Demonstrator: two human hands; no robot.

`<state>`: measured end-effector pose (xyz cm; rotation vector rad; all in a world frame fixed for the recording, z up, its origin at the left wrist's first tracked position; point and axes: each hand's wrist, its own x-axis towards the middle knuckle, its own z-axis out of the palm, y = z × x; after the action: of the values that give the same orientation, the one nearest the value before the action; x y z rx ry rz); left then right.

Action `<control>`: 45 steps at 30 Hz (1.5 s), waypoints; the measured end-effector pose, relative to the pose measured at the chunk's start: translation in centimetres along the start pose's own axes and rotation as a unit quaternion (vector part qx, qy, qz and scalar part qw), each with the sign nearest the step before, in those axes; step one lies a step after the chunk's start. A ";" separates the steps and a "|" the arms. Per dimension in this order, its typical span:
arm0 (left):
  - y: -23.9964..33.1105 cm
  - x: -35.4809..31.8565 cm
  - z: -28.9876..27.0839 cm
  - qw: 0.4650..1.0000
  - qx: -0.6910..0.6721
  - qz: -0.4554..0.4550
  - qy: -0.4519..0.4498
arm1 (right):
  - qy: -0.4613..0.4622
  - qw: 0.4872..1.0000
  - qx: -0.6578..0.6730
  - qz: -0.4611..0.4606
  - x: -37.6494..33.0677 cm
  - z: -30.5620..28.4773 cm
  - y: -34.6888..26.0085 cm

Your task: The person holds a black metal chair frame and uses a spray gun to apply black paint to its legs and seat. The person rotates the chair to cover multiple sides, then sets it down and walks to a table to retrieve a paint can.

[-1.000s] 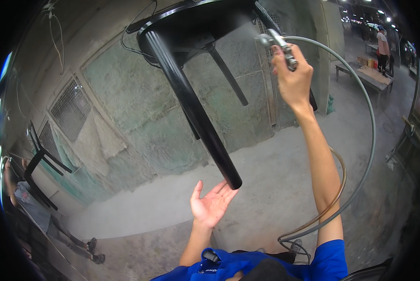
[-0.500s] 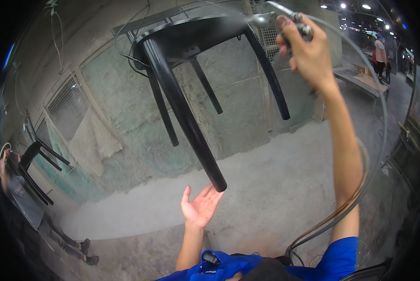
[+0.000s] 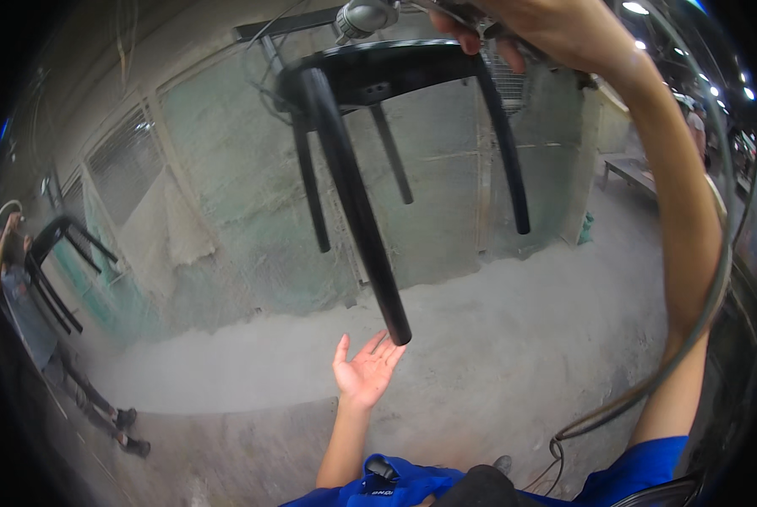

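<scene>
Spray gun (image 3: 366, 19) shifted left since earlier along the frame's top, my right hand (image 3: 556, 32) holding it, black chair (image 3: 433, 71) at upper centre, my left hand (image 3: 367, 373) spread wide at its nearest leg's (image 3: 363, 224) tip

My left hand (image 3: 365, 374) is spread palm-up, right at the low end of a chair leg (image 3: 360, 211) — my right hand (image 3: 556, 29) grips a spray gun (image 3: 368, 17) above the black seat (image 3: 421, 66).

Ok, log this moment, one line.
left hand: palm up at tip of black chair leg | right hand: holding spray gun | co-worker: beside another chair
</scene>
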<state>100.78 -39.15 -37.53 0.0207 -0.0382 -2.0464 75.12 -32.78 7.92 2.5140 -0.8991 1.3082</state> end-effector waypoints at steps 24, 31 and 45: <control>4.4 1.3 -5.8 0.959 0.151 0.217 0.100 | -0.359 0.932 -0.031 -0.021 -11.7 18.1 12.3; 7.0 2.1 -5.8 0.948 0.181 0.256 0.054 | -0.113 0.933 -0.301 -0.164 -7.0 27.1 19.7; 9.7 -1.0 -2.2 0.955 0.112 0.273 0.036 | -0.339 0.930 -0.132 -0.052 -4.3 44.4 21.0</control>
<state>109.91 -42.69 -39.35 0.2045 -0.2075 -1.4768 91.61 -65.81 -24.70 2.7522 -0.9487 0.2287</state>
